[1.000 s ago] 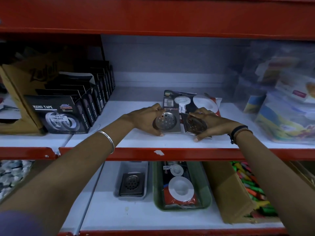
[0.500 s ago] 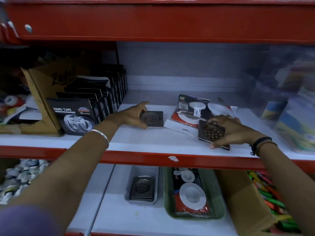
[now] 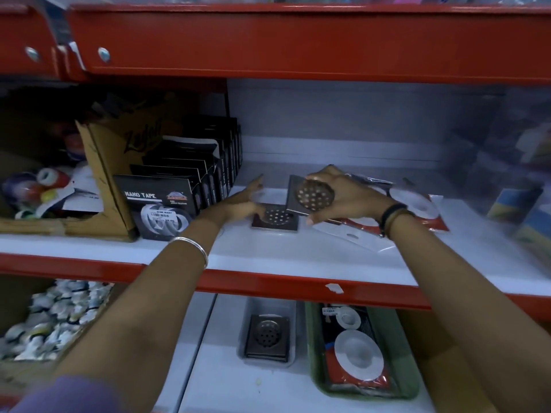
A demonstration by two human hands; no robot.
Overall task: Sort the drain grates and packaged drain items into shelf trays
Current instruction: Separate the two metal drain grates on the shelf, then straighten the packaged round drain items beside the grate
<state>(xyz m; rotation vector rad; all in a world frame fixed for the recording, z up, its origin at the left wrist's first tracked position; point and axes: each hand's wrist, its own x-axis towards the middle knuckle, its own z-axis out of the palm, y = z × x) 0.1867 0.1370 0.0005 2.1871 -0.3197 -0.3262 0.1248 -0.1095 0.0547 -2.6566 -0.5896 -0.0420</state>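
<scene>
A square metal drain grate (image 3: 275, 219) lies flat on the white middle shelf (image 3: 268, 251). My left hand (image 3: 243, 202) rests on its left edge with fingers spread. My right hand (image 3: 343, 195) holds a second drain grate (image 3: 313, 195) tilted up, just above and right of the flat one. Packaged drain items (image 3: 417, 207) in red and clear packs lie on the shelf behind my right wrist. On the lower shelf a grey tray (image 3: 293, 332) holds another grate (image 3: 267, 335), and a green tray (image 3: 399, 386) holds a packaged drain item (image 3: 357, 356).
Black nano tape boxes (image 3: 158, 204) stand in a row left of my left hand, beside a cardboard box (image 3: 104, 162). Blurred clear bins (image 3: 518, 204) sit at the right. A red shelf beam (image 3: 298, 40) runs overhead. A cardboard box (image 3: 429, 347) stands right of the green tray.
My right hand has lifted its grate off the shelf and carried it left, over toward the flat grate. My left hand has stayed on the flat grate. The camera view shifted closer.
</scene>
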